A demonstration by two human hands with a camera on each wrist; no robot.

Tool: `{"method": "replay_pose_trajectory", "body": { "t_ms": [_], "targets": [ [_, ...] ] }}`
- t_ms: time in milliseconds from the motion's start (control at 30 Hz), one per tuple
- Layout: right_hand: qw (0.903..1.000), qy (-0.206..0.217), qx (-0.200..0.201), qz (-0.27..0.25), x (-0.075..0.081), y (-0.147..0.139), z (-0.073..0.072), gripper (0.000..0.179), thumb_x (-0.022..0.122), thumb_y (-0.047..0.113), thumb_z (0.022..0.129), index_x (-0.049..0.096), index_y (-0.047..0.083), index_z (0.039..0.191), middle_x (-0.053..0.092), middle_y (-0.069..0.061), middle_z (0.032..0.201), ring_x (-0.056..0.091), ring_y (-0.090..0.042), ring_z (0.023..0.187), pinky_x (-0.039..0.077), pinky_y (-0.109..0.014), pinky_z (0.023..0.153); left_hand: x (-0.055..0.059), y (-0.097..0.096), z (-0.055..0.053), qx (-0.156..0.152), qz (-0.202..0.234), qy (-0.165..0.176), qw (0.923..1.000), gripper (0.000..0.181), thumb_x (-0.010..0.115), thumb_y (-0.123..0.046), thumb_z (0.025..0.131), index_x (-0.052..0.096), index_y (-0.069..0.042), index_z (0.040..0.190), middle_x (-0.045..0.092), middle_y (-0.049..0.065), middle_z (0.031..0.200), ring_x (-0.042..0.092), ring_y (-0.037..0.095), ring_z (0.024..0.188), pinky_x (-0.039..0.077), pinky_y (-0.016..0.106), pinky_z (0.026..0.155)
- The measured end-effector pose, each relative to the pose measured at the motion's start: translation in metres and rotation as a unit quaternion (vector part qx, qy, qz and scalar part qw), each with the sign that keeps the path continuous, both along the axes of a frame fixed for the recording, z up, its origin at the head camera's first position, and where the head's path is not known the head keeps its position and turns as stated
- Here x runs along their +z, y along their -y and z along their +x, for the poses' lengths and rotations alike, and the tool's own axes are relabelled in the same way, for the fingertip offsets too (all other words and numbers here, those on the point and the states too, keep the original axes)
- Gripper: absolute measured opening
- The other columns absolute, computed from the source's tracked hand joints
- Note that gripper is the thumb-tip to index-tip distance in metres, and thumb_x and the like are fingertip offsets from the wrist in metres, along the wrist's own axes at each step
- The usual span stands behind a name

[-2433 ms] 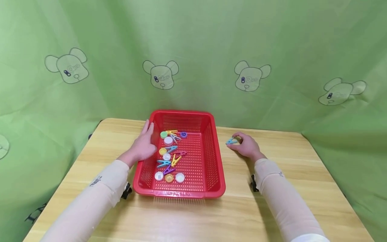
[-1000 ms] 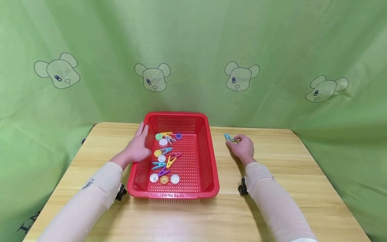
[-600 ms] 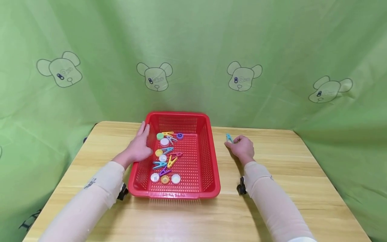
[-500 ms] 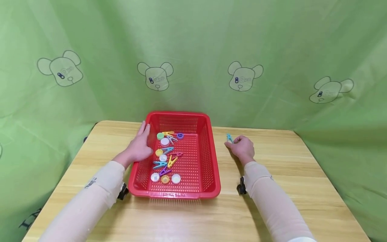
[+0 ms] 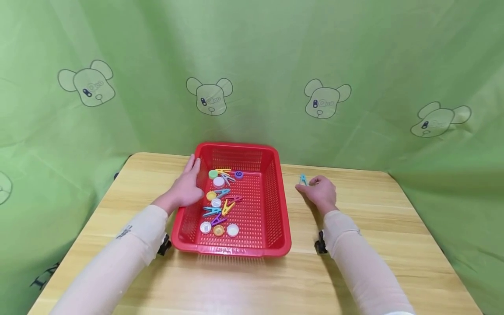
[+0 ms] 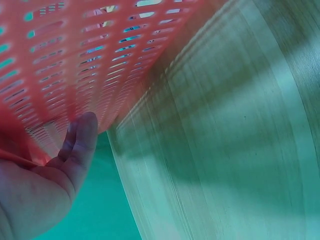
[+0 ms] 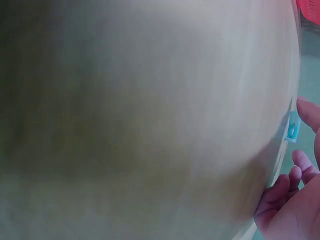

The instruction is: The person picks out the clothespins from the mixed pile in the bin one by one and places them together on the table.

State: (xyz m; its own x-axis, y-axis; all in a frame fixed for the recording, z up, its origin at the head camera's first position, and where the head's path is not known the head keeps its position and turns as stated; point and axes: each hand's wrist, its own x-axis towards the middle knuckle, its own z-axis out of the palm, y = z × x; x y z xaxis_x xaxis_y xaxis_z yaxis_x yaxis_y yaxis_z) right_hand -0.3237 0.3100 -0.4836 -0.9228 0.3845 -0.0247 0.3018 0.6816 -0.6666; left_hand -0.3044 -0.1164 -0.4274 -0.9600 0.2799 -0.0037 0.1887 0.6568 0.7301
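Observation:
A red plastic basket (image 5: 256, 252) stands on the table, with colored clothespins and bottle caps mostly in its left half. My left hand (image 5: 184, 188) holds its left side, thumb over the inside and fingers along the outer wall; in the left wrist view, those fingers (image 6: 80, 145) lie below the rim. To the right of the basket, a light-blue clothespin (image 5: 303, 179) is at the table's far part. My right hand (image 5: 322, 192) is around it, thumb and forefinger spread on either side. In the right wrist view, a gap shows between the clothespin (image 7: 293, 127) and the forefinger.
The wooden table (image 5: 374, 218) ends at the back against a green curtain (image 5: 267, 65) printed with bear faces. Inside the basket lie a yellow clothespin (image 5: 227, 208), a purple one (image 5: 218, 219) and a white cap (image 5: 232, 230).
The right hand has turned the light-blue clothespin from lying sideways to pointing away, and its fingers now stand apart around it. The left hand stays at the basket. The head view has shifted slightly.

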Motion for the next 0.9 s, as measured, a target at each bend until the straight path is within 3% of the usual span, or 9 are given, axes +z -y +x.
{"method": "replay_pose_trajectory", "body": {
  "t_ms": [133,267,633,900],
  "targets": [
    [0.9993,-0.016,0.011,-0.031,0.007,-0.003,-0.001,0.064,0.085,0.044,0.075,0.059,0.006,0.119,0.059,-0.016,0.116,0.055,-0.033,0.100,0.047,-0.046,0.087,0.000,0.000,-0.001,0.002,-0.004,0.002,1.0000,0.102,0.064,0.006,0.080,0.003,-0.008,0.161,-0.014,0.003,0.166,0.016,0.041,0.146,0.051,0.052,0.092],
    [0.9987,-0.038,0.025,-0.023,0.016,-0.003,-0.002,0.068,0.084,0.045,0.077,0.058,0.006,0.126,0.058,-0.018,0.118,0.053,-0.033,0.104,0.046,-0.046,0.089,0.001,-0.001,0.000,0.003,-0.008,0.001,1.0000,0.102,0.063,0.006,0.080,0.003,-0.007,0.161,-0.016,0.001,0.165,0.015,0.040,0.147,0.049,0.051,0.096],
    [0.9959,-0.076,0.044,-0.021,0.043,-0.002,-0.006,0.066,0.082,0.047,0.079,0.059,0.008,0.127,0.055,-0.020,0.120,0.049,-0.032,0.107,0.045,-0.042,0.082,0.001,0.000,-0.001,-0.001,-0.012,-0.002,0.9999,0.101,0.062,0.006,0.080,0.002,-0.006,0.161,-0.016,0.002,0.165,0.015,0.041,0.147,0.048,0.052,0.097],
    [0.9933,-0.092,0.066,-0.020,0.060,0.012,-0.015,0.070,0.085,0.047,0.075,0.059,0.012,0.130,0.053,-0.015,0.111,0.048,-0.028,0.097,0.044,-0.040,0.078,0.000,0.000,0.000,0.000,-0.012,-0.003,0.9999,0.101,0.063,0.006,0.080,0.003,-0.007,0.161,-0.016,0.001,0.165,0.013,0.040,0.147,0.048,0.052,0.097]
  ]
}}
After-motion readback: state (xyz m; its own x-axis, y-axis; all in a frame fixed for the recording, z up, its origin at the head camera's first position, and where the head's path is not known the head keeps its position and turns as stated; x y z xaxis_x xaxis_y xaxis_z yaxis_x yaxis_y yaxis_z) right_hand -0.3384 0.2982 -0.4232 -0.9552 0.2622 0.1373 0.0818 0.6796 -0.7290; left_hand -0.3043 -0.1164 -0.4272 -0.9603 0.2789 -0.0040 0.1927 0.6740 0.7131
